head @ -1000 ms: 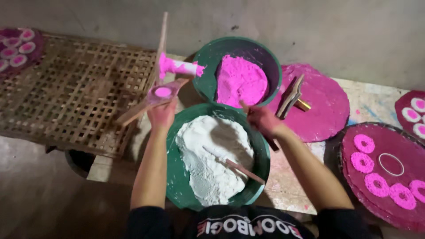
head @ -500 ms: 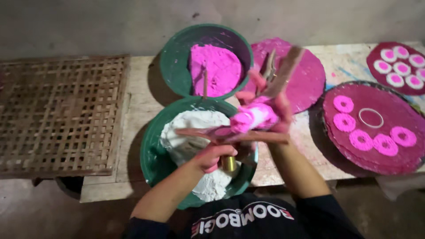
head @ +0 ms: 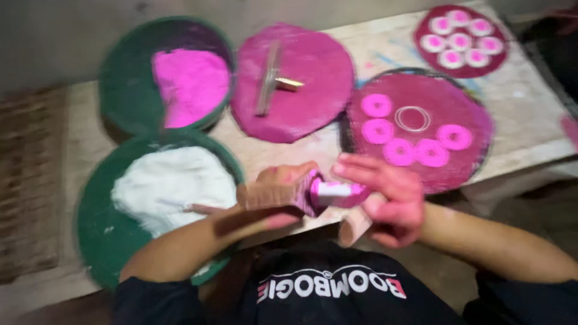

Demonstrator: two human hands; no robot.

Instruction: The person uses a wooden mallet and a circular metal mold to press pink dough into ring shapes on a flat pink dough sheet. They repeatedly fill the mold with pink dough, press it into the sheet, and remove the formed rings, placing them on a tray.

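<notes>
Dim, flat light with no glare; motion blur smears the whole frame, worst at the left and right edges. Soft shadows pool along the lower frame.

The person wears a dark, near-black short-sleeved shirt (head: 337, 295) with a band of pale printed lettering across the chest, seen upside down from the head camera. The sleeves end above the elbows, so both forearms are bare. The left hand (head: 283, 186) and the right hand (head: 388, 198) wear no gloves, rings or watch that can be made out, and pink powder stains the fingers (head: 361, 171). The picture is blurred, hiding finer detail.
</notes>
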